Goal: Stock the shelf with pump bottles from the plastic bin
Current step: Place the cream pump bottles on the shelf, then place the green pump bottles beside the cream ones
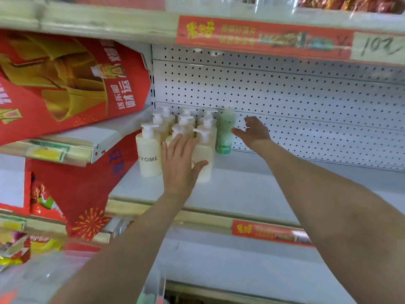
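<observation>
Both hands are extended over the white shelf (241,189). The left hand (182,163) is laid flat, fingers straight, against the front row of cream pump bottles (149,154). Its thumb is spread across the right front bottle (207,153), and nothing is grasped by it. The right hand (254,130) is held released, fingers loosely spread, just beside a green bottle (224,137). Whether the thumb touches that bottle cannot be told.

The cream pump bottles are grouped upright in rows at the shelf's left end, in front of the pegboard (295,95). The green bottle is stood upright at the group's right rear corner. Red cartons (65,84) are tilted on the adjoining shelving to the left. A red price strip (252,37) is fixed to the shelf edge above, and a second strip (269,234) to the edge below.
</observation>
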Action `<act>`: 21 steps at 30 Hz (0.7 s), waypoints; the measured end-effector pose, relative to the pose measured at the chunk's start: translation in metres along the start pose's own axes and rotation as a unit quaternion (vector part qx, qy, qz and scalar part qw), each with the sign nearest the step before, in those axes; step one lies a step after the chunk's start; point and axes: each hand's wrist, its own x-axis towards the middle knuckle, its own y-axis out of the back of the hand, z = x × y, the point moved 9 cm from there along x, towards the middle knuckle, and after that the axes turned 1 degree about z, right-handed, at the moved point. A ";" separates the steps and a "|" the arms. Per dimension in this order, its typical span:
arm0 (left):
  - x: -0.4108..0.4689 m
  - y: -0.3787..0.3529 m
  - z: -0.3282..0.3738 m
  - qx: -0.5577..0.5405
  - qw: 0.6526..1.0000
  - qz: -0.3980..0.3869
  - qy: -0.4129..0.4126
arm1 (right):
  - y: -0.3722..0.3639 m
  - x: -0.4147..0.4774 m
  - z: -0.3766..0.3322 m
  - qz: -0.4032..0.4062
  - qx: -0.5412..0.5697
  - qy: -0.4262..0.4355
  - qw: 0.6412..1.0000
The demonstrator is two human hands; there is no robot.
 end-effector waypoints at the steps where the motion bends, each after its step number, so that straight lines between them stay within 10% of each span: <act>1: 0.003 0.012 -0.003 0.004 1.000 -0.007 0.006 | 0.006 -0.012 -0.012 0.009 -0.018 0.007 1.000; 9: 0.019 0.106 -0.049 0.109 0.990 -0.060 0.064 | 0.002 -0.135 -0.126 0.005 -0.160 0.160 0.974; 21: -0.090 0.190 -0.122 0.121 0.976 -0.109 0.142 | -0.109 -0.281 -0.138 -0.109 -0.147 0.116 0.976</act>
